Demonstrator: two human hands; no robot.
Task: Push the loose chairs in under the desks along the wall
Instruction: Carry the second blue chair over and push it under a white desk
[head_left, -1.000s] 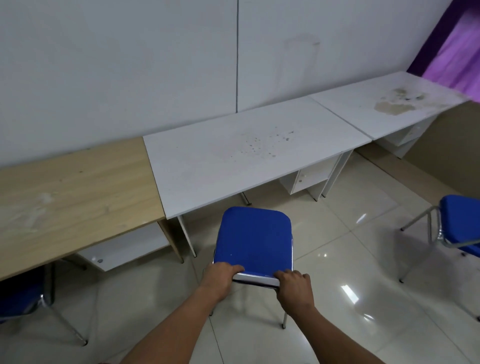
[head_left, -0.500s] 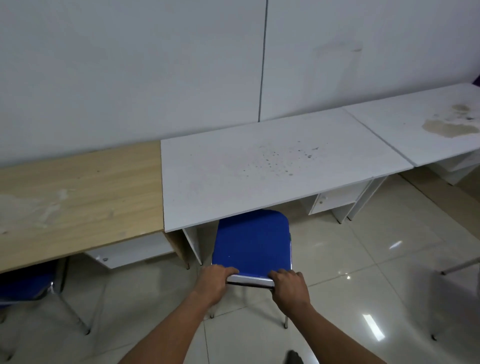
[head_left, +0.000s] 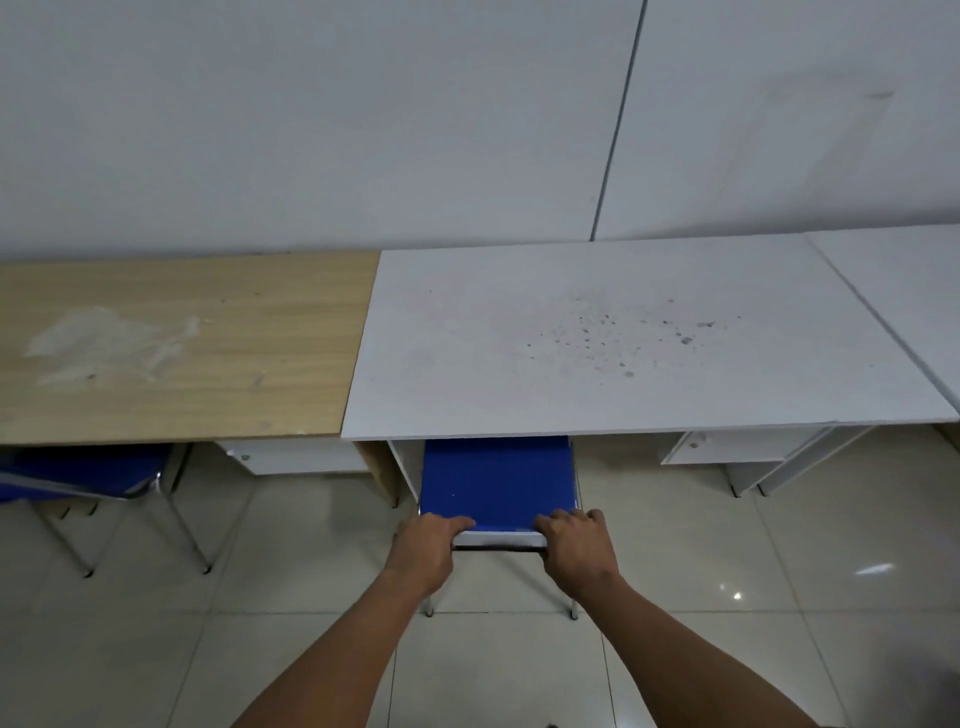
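A blue padded chair with chrome legs stands partly under the front edge of the white desk, near that desk's left end. The far part of its seat is hidden beneath the desktop. My left hand grips the left end of the chair's near edge. My right hand grips the right end of the same edge. A second blue chair sits tucked under the wooden desk at the left.
Both desks stand against a white wall, and another white desk adjoins at the right. White drawer units hang beneath the desks. The floor is glossy pale tile.
The chair has slid forward from open floor until its seat goes under the white desk. Both hands kept their grip and I have stepped closer to the wall.
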